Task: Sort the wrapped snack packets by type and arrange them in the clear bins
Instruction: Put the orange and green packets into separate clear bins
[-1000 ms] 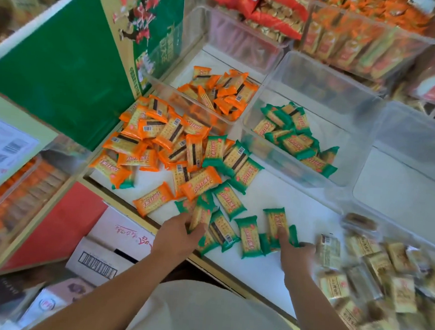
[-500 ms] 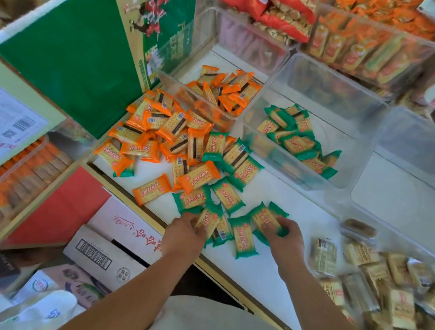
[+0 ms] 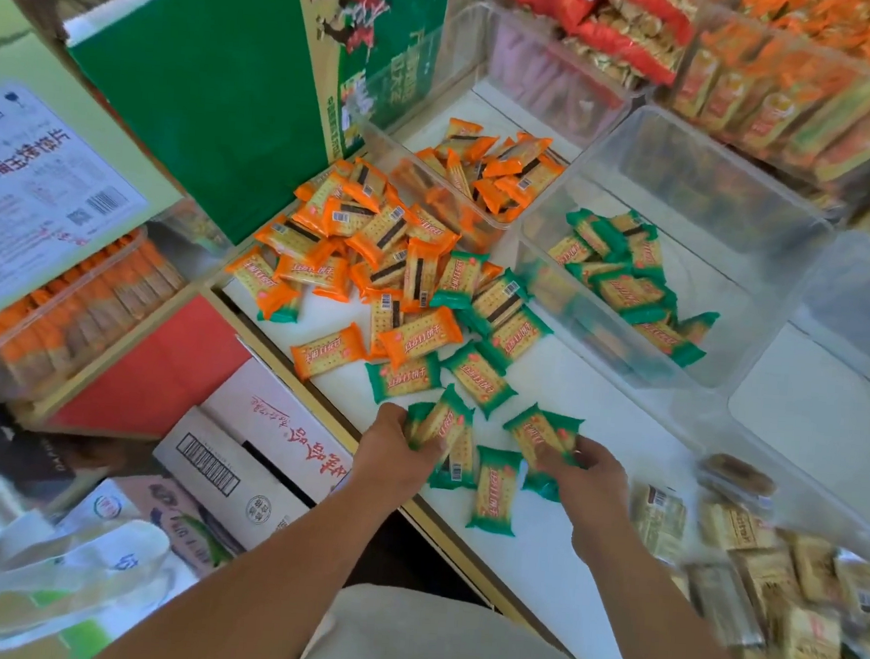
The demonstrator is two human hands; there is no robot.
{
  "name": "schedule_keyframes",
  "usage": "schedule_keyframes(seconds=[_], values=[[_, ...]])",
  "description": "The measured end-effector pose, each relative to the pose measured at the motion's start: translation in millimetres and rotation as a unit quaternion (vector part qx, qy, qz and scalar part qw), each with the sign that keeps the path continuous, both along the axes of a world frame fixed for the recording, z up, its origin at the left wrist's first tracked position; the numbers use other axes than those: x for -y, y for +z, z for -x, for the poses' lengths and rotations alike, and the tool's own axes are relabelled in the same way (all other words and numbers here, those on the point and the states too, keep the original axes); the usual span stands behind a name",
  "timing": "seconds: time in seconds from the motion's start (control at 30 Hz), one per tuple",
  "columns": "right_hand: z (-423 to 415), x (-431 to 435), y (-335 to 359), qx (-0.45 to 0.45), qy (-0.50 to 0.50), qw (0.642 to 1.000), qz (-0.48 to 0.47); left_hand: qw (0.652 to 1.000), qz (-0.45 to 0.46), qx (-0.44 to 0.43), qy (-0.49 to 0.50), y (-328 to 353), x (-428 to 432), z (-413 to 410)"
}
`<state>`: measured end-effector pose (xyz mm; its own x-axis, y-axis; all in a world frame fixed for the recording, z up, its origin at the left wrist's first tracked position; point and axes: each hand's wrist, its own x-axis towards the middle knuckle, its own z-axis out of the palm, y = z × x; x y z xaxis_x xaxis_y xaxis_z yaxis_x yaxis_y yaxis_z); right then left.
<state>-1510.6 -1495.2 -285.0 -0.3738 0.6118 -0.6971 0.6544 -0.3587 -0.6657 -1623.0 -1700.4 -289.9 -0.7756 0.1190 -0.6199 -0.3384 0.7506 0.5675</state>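
Orange and green cracker packets lie mixed in a pile on the white counter. My left hand grips green packets at the pile's near edge. My right hand grips another green packet just to the right. A loose green packet lies between my hands. One clear bin behind the pile holds orange packets. The clear bin to its right holds green packets.
Pale beige packets are strewn at the near right. A third clear bin stands at far right. A green carton stands left of the pile. Stocked bins line the back. Cardboard boxes sit below the counter edge.
Both hands have closed on green packets at the pile's near edge and drawn them together; the right hand moved left from beside the beige packets.
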Motion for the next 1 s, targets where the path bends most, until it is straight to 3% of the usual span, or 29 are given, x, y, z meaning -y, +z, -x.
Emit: schedule_keyframes(seconds=[0.13,0.23,0.5,0.63,0.87,1.0], values=[[-23.2,18.7,16.5,-0.063,-0.014,0.997,0.042,0.995,-0.058,0.007,0.078,7.1,0.0,-9.8],[-33.4,50.6,6.2,-0.04,0.001,0.996,0.076,0.998,-0.058,0.025,0.03,-1.7,1.0,-28.6],[-26.4,64.3,1.3,0.001,0.018,0.999,0.033,0.996,-0.078,0.046,-0.024,-4.5,-7.9,-37.3],[-21.9,50.9,1.6,-0.011,-0.024,0.994,0.107,0.987,-0.148,0.061,0.013,-2.7,-15.6,-33.1],[-17.9,24.2,47.3,-0.114,-0.076,0.968,0.208,0.957,-0.268,0.061,0.09,48.2,-39.4,-16.2],[-2.4,-2.2,94.0,-0.184,-0.09,0.964,0.173,0.933,-0.345,0.071,0.073,95.3,-74.2,1.7]])
